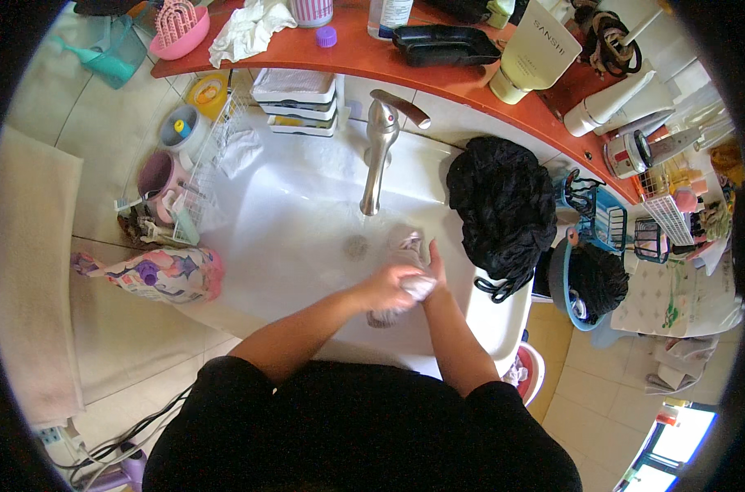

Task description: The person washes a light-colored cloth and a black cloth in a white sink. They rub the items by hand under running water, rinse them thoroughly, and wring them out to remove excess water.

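Over the right half of the white sink basin [282, 246], my two hands are together on a wet, light grey-and-white cloth [407, 242], possibly a sock. My left hand [385, 287] is closed round its middle, with a pale bunched part showing at the fingers. My right hand [438, 275] presses against the cloth from the right, thumb pointing up; its other fingers are mostly hidden. One end of the cloth sticks out above the hands, the other hangs below. The metal faucet [377, 164] stands beyond, its spout above the drain [355, 246].
Black clothing [504, 205] is heaped on the sink's right ledge. A pink-and-white pouch [163, 275] with a purple cap stands at the left rim. Small stacked trays [295, 102] sit behind the basin, beneath a red shelf [348, 57] of toiletries. A blue basin [559, 283] holds dark items on the right.
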Action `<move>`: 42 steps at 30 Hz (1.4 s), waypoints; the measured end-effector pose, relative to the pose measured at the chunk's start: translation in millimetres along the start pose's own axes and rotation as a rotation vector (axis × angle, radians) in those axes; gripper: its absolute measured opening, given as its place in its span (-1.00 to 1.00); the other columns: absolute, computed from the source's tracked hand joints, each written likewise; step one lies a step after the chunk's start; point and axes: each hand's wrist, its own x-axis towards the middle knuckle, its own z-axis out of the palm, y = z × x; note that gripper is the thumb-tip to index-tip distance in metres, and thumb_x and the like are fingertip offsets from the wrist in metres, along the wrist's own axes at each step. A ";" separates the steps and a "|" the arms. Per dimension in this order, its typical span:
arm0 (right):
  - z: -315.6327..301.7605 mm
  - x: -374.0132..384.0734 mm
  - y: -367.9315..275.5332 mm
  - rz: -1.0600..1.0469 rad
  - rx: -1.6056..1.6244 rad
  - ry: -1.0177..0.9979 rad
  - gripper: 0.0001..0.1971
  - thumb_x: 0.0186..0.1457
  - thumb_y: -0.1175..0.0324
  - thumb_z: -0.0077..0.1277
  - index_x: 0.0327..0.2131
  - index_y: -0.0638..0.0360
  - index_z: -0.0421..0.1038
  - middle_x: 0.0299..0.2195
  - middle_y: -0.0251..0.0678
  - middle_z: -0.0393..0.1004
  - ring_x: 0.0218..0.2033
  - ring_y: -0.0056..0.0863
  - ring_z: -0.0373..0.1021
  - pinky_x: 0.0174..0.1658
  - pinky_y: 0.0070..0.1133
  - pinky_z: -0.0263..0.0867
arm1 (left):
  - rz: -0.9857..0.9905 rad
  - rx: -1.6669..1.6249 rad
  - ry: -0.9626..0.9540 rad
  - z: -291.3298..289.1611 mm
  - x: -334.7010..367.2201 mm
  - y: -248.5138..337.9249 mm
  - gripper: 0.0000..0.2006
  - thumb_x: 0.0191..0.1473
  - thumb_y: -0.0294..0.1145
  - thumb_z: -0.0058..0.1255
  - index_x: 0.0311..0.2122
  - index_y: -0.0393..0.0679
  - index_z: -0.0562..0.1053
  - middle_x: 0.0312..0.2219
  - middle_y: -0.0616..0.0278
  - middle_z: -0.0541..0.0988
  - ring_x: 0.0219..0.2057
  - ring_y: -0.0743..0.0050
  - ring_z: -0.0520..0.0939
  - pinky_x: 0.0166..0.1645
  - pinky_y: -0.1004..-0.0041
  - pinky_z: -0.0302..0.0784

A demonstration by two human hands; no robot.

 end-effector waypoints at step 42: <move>46.5 15.0 13.2 0.044 0.105 -0.453 -0.53 0.15 -0.03 -0.34 -0.04 0.13 0.20 -0.04 -0.21 0.25 -0.02 -0.38 0.22 0.07 -0.44 0.15 | 0.473 0.684 0.307 43.2 -4.6 9.2 -0.77 -0.21 -0.24 0.11 -0.48 -0.19 0.46 -0.56 0.12 0.49 -0.52 0.23 0.53 -0.39 0.32 0.43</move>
